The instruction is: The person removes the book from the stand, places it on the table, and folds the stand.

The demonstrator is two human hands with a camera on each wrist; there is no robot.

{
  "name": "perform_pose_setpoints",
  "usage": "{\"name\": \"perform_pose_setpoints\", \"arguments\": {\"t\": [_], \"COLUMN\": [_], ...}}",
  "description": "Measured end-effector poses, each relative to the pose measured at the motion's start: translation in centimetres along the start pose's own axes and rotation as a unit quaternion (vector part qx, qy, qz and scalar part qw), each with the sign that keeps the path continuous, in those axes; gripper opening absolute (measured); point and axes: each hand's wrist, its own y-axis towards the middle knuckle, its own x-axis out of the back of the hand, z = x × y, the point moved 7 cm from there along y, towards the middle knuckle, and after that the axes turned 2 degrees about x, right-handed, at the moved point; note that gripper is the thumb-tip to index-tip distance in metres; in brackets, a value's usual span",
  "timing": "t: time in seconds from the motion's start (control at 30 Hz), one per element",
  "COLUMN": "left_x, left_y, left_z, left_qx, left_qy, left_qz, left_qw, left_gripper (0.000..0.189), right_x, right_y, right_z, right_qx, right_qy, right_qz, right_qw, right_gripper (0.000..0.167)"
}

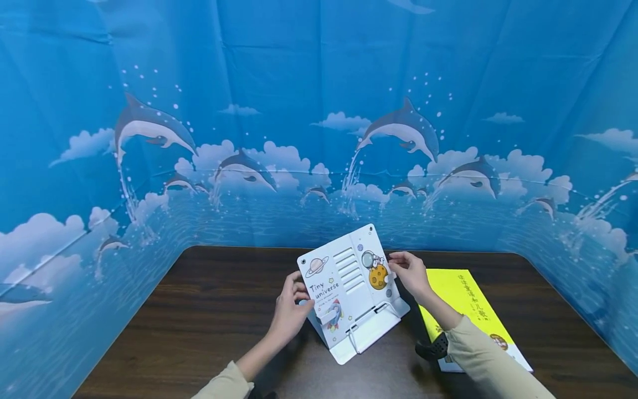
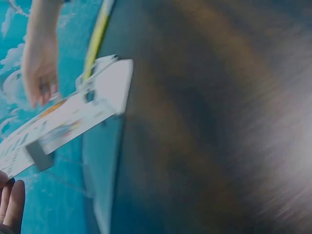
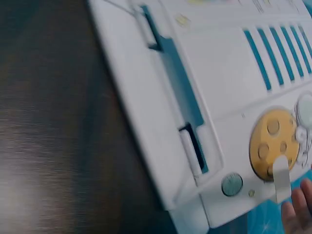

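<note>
The left hand (image 1: 291, 309) holds the left edge of the white book stand (image 1: 351, 296) between thumb and fingers. The right hand (image 1: 411, 272) is at the right-edge clip (image 1: 390, 277); whether it grips, one cannot tell. The stand is tilted, left of the yellow book (image 1: 466, 310).

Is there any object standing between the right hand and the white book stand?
No, nothing visible: the right hand is at the right edge of the white book stand. The yellow book lies farther right, not between them.
</note>
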Motion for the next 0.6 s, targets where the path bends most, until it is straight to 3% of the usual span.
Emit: {"name": "perform_pose_setpoints", "arguments": {"t": [0.13,0.23,0.43,0.6], "left_x": [1.5,2.5,3.0,3.0], "left_y": [1.4,2.2,2.3,2.2], "left_z": [-0.9,-1.9,-5.0,-5.4], "left_qx": [-0.009,-0.019,-0.048,-0.054], "left_qy": [0.014,0.008,-0.001,0.005], "left_qz": [-0.046,-0.069,-0.046,-0.037], "left_qw": [0.9988,0.9974,0.9978,0.9978], "left_gripper": [0.042,0.036,0.038,0.036], "right_x": [0.0,-0.6,-2.5,-3.7], "right_y": [-1.8,-3.3,-6.8,-9.2], "right_z": [0.3,0.4,-0.3,-1.4], "right_qx": [0.0,-0.011,-0.068,-0.144], "right_qy": [-0.015,-0.004,0.032,0.06], "right_qz": [-0.03,-0.03,0.023,0.048], "right_qw": [0.9994,0.9995,0.9969,0.9866], "right_gripper": [0.031,0.031,0.032,0.038]}}
